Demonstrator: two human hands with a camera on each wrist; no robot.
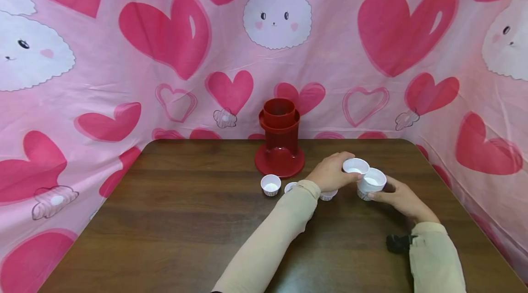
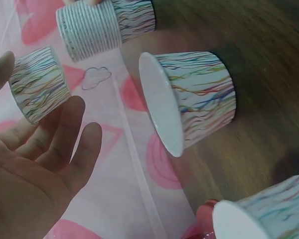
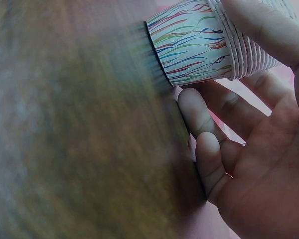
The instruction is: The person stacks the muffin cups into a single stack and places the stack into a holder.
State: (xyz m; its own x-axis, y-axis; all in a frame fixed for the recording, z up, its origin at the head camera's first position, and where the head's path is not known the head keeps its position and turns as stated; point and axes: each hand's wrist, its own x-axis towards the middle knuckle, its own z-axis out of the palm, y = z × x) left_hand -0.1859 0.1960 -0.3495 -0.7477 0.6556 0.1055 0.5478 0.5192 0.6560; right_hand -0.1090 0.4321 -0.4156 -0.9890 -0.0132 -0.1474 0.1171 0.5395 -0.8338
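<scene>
My left hand [image 1: 330, 174] pinches one small white paper cup [image 1: 355, 165] between thumb and fingers. In the left wrist view that cup [image 2: 39, 84] shows thin, wavy coloured stripes. Beside it my right hand [image 1: 406, 200] grips a nested stack of the same paper cups [image 1: 372, 184], thumb on the near side. The right wrist view shows the stack [image 3: 194, 44] with its several rims close together and its striped bottom cup low over the wooden table. In the head view the single cup's rim overlaps the stack's rim.
Left of the hands, a paper cup [image 1: 271, 186] stands upright on the wooden table [image 1: 185, 219]. Two more, a cup [image 1: 289, 186] and another cup [image 1: 328, 195], are partly hidden by my left arm. Behind them stands a red plastic holder [image 1: 281, 141] on a round base.
</scene>
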